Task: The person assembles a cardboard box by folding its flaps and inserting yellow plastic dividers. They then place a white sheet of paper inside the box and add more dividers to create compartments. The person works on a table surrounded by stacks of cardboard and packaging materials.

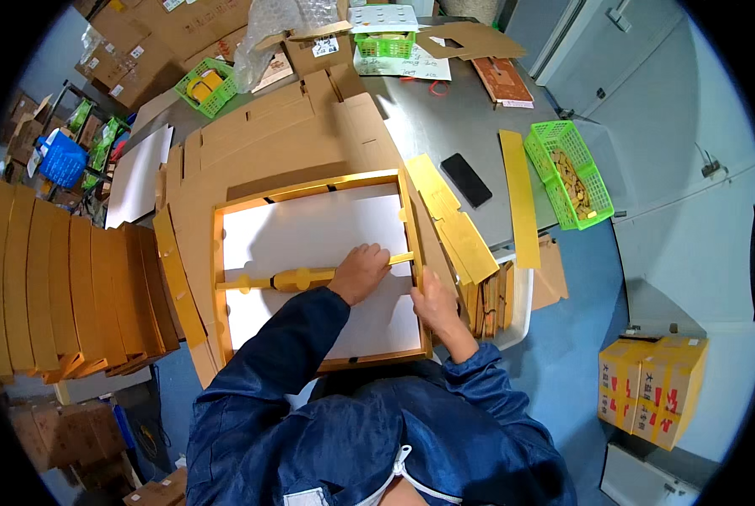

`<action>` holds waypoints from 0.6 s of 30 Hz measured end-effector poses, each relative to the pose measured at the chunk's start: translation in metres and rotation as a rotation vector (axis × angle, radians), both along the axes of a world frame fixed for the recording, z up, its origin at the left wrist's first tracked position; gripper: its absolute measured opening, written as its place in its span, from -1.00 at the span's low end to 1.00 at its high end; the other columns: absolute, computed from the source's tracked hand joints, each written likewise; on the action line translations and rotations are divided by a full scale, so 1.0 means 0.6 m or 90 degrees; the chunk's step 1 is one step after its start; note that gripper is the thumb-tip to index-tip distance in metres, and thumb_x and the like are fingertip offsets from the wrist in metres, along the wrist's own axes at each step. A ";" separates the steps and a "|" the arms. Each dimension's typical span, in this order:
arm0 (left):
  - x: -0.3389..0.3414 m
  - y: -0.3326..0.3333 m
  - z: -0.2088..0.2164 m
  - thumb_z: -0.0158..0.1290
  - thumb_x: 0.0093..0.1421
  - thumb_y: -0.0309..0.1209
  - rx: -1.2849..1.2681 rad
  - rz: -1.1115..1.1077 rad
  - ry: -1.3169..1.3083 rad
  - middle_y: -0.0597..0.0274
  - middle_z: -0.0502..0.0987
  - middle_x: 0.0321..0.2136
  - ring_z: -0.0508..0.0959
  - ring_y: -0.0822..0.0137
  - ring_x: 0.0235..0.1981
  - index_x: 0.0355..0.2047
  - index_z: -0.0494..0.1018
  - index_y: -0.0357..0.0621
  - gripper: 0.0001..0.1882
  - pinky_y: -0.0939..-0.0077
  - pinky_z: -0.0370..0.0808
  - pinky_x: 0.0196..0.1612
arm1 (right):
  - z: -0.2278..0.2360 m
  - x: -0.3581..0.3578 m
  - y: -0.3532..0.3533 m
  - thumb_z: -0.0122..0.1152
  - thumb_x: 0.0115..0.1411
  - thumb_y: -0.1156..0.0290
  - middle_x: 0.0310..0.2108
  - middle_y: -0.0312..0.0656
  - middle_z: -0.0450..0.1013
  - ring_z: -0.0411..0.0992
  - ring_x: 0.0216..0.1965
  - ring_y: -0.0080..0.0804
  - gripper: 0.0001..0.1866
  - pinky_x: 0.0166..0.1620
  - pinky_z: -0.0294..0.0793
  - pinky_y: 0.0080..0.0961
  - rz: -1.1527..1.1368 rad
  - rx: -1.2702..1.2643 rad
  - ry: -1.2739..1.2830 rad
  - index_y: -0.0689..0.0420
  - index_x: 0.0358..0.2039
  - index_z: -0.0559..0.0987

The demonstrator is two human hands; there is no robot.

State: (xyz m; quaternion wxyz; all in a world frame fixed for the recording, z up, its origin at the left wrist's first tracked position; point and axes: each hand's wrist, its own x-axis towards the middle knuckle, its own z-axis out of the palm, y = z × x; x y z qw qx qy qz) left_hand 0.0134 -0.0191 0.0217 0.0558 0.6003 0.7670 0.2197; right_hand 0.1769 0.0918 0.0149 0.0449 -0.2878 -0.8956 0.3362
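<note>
From the head view, you look to be seating the yellow cardboard divider strip across the open tray on the counter, left hand pressing it flat, right hand gripping the tray's right wall; next calls for pushing the strip's end into that wall's slot.

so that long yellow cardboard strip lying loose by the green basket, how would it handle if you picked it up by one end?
The yellow strip looks thin and flat, so probably light and likely to sag or bow when held by one end. It lies flat on the smooth grey table, so a push would probably slide it, not roll it.
</note>
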 end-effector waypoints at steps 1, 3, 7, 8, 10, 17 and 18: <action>-0.002 -0.003 -0.004 0.03 0.11 -0.40 -0.001 0.001 -0.010 0.08 0.38 -0.46 0.42 0.06 -0.35 -0.44 0.33 -0.16 -0.88 0.22 0.39 -0.26 | 0.003 -0.003 -0.001 0.05 0.06 0.43 -0.32 0.14 0.39 0.39 -0.31 0.19 -0.73 -0.27 0.39 0.01 -0.008 -0.022 -0.003 0.24 -0.22 0.31; -0.006 -0.007 -0.010 0.02 0.11 -0.39 -0.022 0.012 -0.034 0.07 0.38 -0.47 0.42 0.04 -0.36 -0.44 0.32 -0.17 -0.86 0.20 0.38 -0.26 | 0.001 -0.009 0.003 0.04 0.06 0.43 -0.32 0.14 0.39 0.39 -0.31 0.20 -0.73 -0.27 0.39 0.02 0.004 -0.029 0.013 0.23 -0.22 0.31; 0.001 -0.024 -0.032 0.06 0.10 -0.38 -0.066 0.036 -0.018 0.04 0.36 -0.46 0.40 0.03 -0.37 -0.44 0.30 -0.19 -0.82 0.24 0.37 -0.26 | -0.002 -0.020 0.008 0.00 0.07 0.45 -0.32 0.17 0.38 0.39 -0.33 0.20 -0.74 -0.29 0.40 0.01 0.042 -0.017 0.022 0.25 -0.22 0.31; 0.002 -0.022 -0.032 0.05 0.10 -0.37 -0.058 0.044 0.011 0.06 0.36 -0.44 0.40 0.05 -0.35 -0.43 0.31 -0.18 -0.83 0.24 0.36 -0.25 | -0.006 -0.022 0.007 0.00 0.07 0.45 -0.32 0.17 0.38 0.39 -0.33 0.20 -0.74 -0.29 0.41 0.01 0.054 -0.009 0.016 0.26 -0.22 0.31; 0.011 -0.007 -0.025 0.03 0.11 -0.35 -0.040 0.065 0.066 0.10 0.38 -0.41 0.41 0.09 -0.32 -0.41 0.32 -0.14 -0.84 0.23 0.34 -0.22 | -0.017 -0.024 0.008 -0.01 0.06 0.47 -0.31 0.14 0.38 0.40 -0.33 0.16 -0.70 -0.31 0.41 0.00 0.061 0.018 0.040 0.28 -0.17 0.31; -0.001 0.021 -0.031 -0.06 0.16 -0.35 -0.056 0.039 0.042 0.10 0.38 -0.49 0.42 0.11 -0.36 -0.47 0.32 -0.15 -0.85 0.26 0.34 -0.23 | -0.018 -0.026 0.019 -0.01 0.05 0.48 -0.36 0.13 0.38 0.43 -0.40 0.09 -0.60 -0.37 0.46 -0.10 0.110 0.062 0.007 0.39 -0.09 0.30; -0.002 0.023 -0.035 -0.07 0.16 -0.35 -0.052 0.033 0.048 0.10 0.38 -0.50 0.42 0.11 -0.37 -0.47 0.33 -0.15 -0.85 0.26 0.34 -0.23 | -0.019 -0.027 0.021 -0.01 0.04 0.48 -0.37 0.13 0.38 0.43 -0.41 0.08 -0.60 -0.38 0.46 -0.10 0.118 0.071 0.014 0.40 -0.10 0.30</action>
